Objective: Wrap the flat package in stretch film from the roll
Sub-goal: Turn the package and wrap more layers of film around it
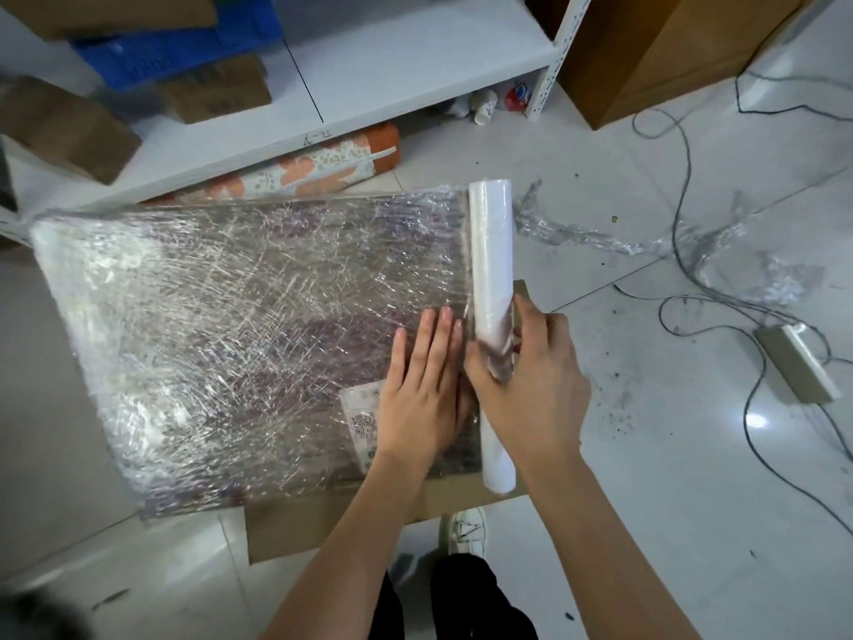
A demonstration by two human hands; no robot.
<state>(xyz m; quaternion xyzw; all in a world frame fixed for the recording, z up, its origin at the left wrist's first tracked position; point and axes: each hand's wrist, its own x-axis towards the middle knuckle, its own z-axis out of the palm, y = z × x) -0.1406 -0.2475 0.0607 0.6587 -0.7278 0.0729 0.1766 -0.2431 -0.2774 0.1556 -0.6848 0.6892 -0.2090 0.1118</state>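
Note:
The flat package (pixel 221 325) lies on the floor, covered in crinkled stretch film, with a shipping label (pixel 362 411) under the film near its front right corner. The white stretch film roll (pixel 491 251) lies along the package's right edge, its film running onto the package. My left hand (pixel 422 385) presses flat on the film beside the roll, fingers straight. My right hand (pixel 531 376) grips the roll around its middle. A sheet of brown cardboard (pixel 295 524) sticks out under the package's front edge.
White shelving (pixel 360 76) with cardboard boxes and a blue crate stands behind the package; an orange patterned roll (pixel 314 168) lies beneath it. Torn film scraps (pixel 600 242), cables and a power adapter (pixel 798 362) lie on the tiled floor at right. My shoe (pixel 466 531) stands by the cardboard.

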